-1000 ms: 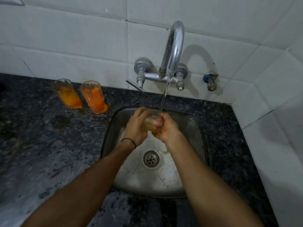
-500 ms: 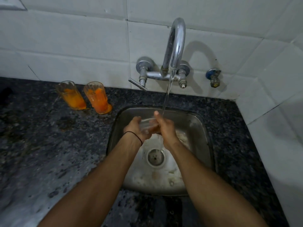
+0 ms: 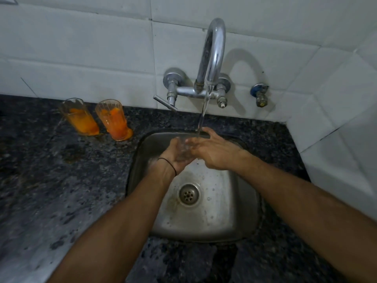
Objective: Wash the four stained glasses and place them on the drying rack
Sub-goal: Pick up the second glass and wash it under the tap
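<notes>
Over the steel sink [image 3: 244, 217] my left hand [image 3: 173, 158] cups a clear glass [image 3: 183, 149] from below, fingers curled round it. My right hand [image 3: 214, 152] lies against the glass's right side with fingers stretched out flat, and the water stream [image 3: 202, 117] from the tap [image 3: 213, 58] falls on its fingertips. Two orange-stained glasses stand on the dark counter at the left of the sink: one [image 3: 78, 116] further left, the other [image 3: 114, 119] nearer the basin. No drying rack is in view.
The dark speckled granite counter [image 3: 61, 190] surrounds the sink, with orange spill around the stained glasses' bases. White tiled walls rise behind and at the right. A small blue-capped valve [image 3: 260, 94] sticks out of the wall right of the tap. The drain [image 3: 188, 194] sits mid-basin.
The right hand's fingers have straightened and slid along the glass toward the stream. The glass now looks clear rather than tinted. The view shifted slightly.
</notes>
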